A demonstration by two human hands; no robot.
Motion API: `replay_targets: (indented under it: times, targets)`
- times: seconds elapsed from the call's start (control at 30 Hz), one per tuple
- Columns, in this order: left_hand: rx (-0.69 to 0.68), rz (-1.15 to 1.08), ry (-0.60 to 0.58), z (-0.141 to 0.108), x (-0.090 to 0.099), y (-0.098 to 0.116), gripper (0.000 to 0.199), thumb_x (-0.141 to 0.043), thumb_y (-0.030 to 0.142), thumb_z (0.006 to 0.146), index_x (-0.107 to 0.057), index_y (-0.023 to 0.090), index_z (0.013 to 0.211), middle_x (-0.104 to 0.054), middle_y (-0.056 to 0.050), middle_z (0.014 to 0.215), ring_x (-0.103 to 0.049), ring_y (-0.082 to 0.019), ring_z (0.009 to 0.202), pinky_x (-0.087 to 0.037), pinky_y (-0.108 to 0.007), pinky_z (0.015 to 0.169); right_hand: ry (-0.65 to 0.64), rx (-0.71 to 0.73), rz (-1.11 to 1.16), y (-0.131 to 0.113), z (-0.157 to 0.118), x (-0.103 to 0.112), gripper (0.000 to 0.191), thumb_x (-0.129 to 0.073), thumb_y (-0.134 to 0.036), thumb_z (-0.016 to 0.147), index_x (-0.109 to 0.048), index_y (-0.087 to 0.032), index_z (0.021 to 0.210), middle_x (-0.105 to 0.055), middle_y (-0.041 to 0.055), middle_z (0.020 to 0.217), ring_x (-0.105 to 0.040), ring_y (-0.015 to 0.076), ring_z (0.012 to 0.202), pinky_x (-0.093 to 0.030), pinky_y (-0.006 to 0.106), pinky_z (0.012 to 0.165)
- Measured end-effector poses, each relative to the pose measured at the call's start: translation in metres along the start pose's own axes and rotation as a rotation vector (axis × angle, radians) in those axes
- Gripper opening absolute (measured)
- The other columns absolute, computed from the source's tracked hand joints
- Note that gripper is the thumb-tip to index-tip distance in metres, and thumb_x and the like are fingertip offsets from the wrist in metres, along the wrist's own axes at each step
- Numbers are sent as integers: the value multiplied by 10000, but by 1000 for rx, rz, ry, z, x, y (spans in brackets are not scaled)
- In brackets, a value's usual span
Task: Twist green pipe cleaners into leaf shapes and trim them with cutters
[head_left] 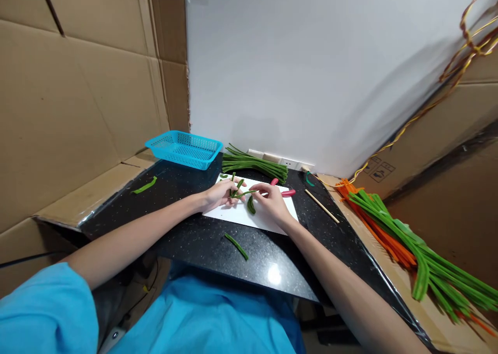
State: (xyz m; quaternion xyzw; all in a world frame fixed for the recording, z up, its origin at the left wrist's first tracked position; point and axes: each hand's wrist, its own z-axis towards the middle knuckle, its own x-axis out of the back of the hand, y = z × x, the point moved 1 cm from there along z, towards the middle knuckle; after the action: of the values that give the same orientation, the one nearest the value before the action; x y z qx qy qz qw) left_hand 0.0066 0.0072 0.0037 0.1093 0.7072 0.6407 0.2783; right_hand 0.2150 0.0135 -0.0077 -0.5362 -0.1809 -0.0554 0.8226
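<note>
Over a white sheet on the black tabletop, my left hand is closed on dark green fuzzy stems that stick out between its fingers. Just right of it, my right hand pinches the tip of a thin green stem that reaches across to the left hand. A curled dark green piece lies on the sheet between and below the hands. Red-handled pliers or scissors lie partly hidden behind my right hand. A small green piece rests at the sheet's back left corner.
Behind the sheet lies a bundle of green stems. A blue basket stands back left. A light green strip, a short green stem and a wooden stick lie around. Green and orange stems lie on cardboard at right.
</note>
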Motion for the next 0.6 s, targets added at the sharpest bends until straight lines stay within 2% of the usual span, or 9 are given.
replay_targets:
  times: [0.13, 0.33, 0.43, 0.6]
  targets:
    - [-55, -11, 46, 3, 2, -2, 229, -605, 151, 911, -493, 174, 1110, -754, -91, 832, -648, -143, 583, -459, -222, 518, 43, 17, -33, -6, -1, 3, 177, -738, -289, 777, -801, -156, 876, -778, 84, 930, -600, 203, 778, -431, 314, 691]
    - [-149, 30, 84, 8, 6, -8, 198, -630, 249, 1011, -464, 171, 1084, -785, -124, 889, -744, -178, 658, -551, -254, 586, 19, 32, 66, -19, -3, 2, 257, -753, -427, 864, -805, -175, 879, -775, 69, 906, -616, 203, 791, -433, 315, 713]
    - [-152, 65, 70, 9, 6, -10, 214, -662, 290, 1005, -502, 153, 1042, -782, -135, 880, -754, -182, 653, -563, -248, 564, 36, 19, 152, -18, -3, 0, 309, -761, -481, 868, -783, -173, 853, -745, 63, 862, -603, 195, 768, -441, 313, 703]
    - [-148, 129, 34, 10, 1, -13, 289, -785, 320, 917, -559, 139, 921, -758, -109, 801, -711, -155, 549, -551, -225, 484, 15, -33, 292, -19, -4, -1, 358, -823, -525, 815, -764, -174, 857, -663, 26, 752, -512, 150, 639, -414, 291, 610]
